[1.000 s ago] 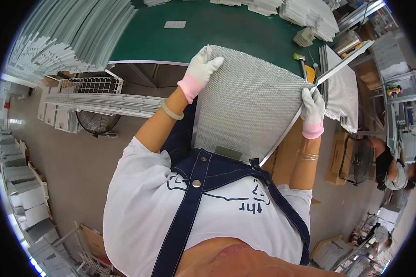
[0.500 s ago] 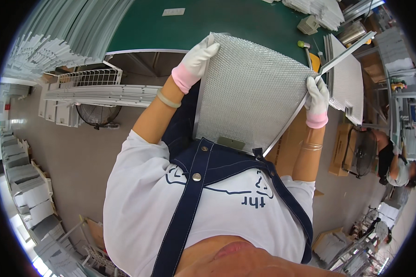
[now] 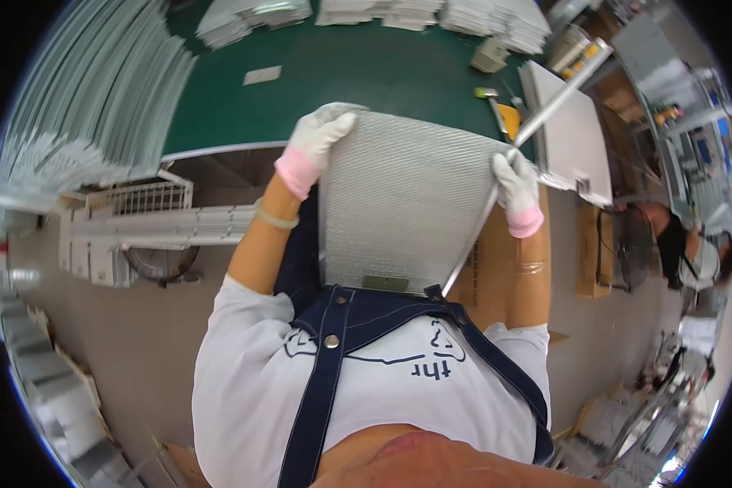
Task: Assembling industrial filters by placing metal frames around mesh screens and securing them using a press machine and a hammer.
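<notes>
A silver metal mesh filter panel (image 3: 407,199) is held up in front of me, its lower edge close to my overalls. My left hand (image 3: 319,137), in a white glove with a pink cuff, is closed on the panel's upper left corner. At the upper right corner, my right hand (image 3: 516,189), gloved likewise, grips the edge where a thin metal frame strip (image 3: 563,92) is bent outward. That strip slants up and to the right, past the corner. A small dull plate (image 3: 385,283) sits at the panel's lower edge.
Beyond the panel is a green-topped table (image 3: 366,73) with stacks of white panels (image 3: 378,11) along its back. A hammer (image 3: 494,106) lies right of centre beside more mesh panels (image 3: 565,130). Long metal strips (image 3: 81,98) are piled left. Another person (image 3: 695,256) is far right.
The view has shifted, so the table shows more and the panel appears lower and further left. Both hands keep their hold on the panel's upper corners.
</notes>
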Tool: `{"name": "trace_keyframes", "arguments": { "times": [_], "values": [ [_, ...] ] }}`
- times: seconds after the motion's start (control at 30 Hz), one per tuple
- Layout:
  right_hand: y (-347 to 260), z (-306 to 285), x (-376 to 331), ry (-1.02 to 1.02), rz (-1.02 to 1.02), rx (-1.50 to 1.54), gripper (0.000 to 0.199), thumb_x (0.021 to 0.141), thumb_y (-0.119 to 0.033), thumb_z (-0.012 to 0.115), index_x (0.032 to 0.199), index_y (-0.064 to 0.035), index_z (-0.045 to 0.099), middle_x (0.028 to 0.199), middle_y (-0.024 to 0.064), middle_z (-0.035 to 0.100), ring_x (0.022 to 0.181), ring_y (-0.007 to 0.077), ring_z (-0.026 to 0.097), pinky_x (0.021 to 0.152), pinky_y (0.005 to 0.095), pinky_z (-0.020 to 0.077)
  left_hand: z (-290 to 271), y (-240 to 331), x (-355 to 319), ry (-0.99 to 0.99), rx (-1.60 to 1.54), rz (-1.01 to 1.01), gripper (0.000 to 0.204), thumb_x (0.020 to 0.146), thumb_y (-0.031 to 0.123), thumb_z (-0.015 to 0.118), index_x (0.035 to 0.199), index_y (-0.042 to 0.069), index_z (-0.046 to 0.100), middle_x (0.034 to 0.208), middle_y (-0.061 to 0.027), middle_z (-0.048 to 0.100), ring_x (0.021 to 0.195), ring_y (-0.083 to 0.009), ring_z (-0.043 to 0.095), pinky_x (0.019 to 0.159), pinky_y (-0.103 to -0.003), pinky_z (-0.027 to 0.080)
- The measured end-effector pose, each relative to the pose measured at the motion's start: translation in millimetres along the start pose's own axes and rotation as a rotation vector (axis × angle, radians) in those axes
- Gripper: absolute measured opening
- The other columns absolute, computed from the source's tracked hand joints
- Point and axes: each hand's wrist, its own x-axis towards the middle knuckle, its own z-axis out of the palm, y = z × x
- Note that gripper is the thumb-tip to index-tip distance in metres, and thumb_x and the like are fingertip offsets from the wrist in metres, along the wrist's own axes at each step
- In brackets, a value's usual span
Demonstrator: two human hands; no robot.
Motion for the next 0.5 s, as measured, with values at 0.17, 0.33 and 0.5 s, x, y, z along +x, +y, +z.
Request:
{"name": "trace_keyframes", "arguments": {
  "times": [0.17,0.33,0.5],
  "values": [
    [-41,-14,13,-0.097,-0.097,-0.255,0.037,0.093,-0.031,0.047,0.115,-0.0017,0.052,0.074,-0.0008,0.052,0.057,0.004,0.046,0.047,0.0179,0.0349,-15,-12,1,0.023,0.135,0.037,0.033,0.089,0.023,0.056,0.107,-0.005,0.059,0.101,-0.0083,0.062,0.092,-0.0143,0.055,0.085,-0.026,0.041],
    [-70,-18,30,-0.2,-0.188,-0.324,0.039,0.092,-0.017,0.046,0.122,0.0081,0.041,0.099,0.0112,0.061,0.079,0.0106,0.054,0.074,0.0225,0.0455,-15,-15,6,-0.026,0.011,-0.022,0.029,0.089,0.021,0.056,0.104,-0.004,0.059,0.098,-0.0064,0.062,0.089,-0.0124,0.055,0.083,-0.025,0.041],
    [-87,-18,32,-0.306,-0.084,-0.616,0.038,0.09,-0.016,0.05,0.124,0.0013,0.044,0.096,0.0086,0.063,0.081,0.0105,0.057,0.069,0.0223,0.0476,-12,-13,8,-0.079,-0.033,-0.045,0.029,0.09,0.021,0.055,0.104,-0.004,0.059,0.098,-0.0057,0.062,0.088,-0.0109,0.055,0.083,-0.025,0.041]
  ]
}}
